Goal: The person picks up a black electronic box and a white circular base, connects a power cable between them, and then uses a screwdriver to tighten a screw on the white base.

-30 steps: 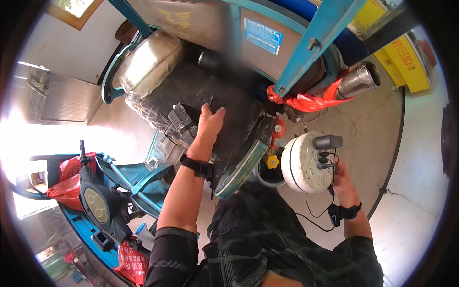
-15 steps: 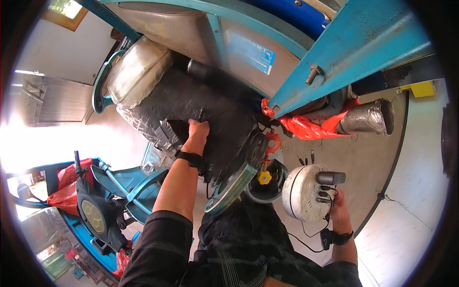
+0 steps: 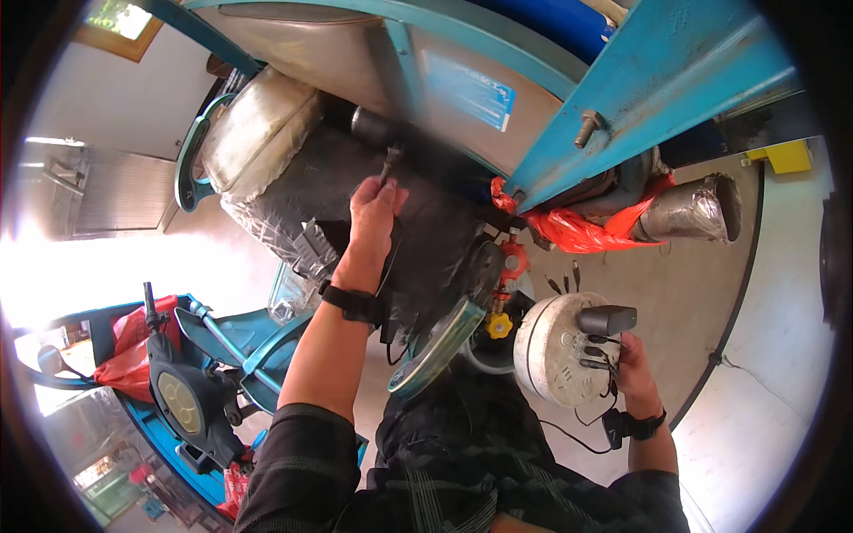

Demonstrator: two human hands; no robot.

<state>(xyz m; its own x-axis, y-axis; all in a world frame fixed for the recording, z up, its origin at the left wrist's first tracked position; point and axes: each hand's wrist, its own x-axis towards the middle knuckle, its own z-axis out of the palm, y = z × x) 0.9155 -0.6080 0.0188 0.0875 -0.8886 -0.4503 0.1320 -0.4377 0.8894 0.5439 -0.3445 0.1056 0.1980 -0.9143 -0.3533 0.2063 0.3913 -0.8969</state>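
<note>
In the head view, the left hand (image 3: 373, 213) reaches up under a blue machine frame (image 3: 622, 107), its grip clenched around a small dark tool (image 3: 387, 164) whose tip points up toward a black cylindrical part (image 3: 373, 126); the tool is blurred, so its kind cannot be told. The hand lies against a dark, grimy engine block (image 3: 418, 240), and a black wrist strap (image 3: 351, 302) sits on that forearm. The right hand (image 3: 633, 360) is lower and to the right, fingers curled and grasping the edge of one round white cable reel (image 3: 555, 351), just below a black plug adapter (image 3: 606, 320) seated on the reel's face. One metal exhaust pipe (image 3: 697, 209) juts out to the right, with crumpled red plastic sheet (image 3: 582, 231) touching it. One red valve (image 3: 514, 258) and one yellow knob (image 3: 498, 326) sit between the engine and the reel. One bolt (image 3: 586, 129) shows on the blue beam. Two hands in all, well apart.
</note>
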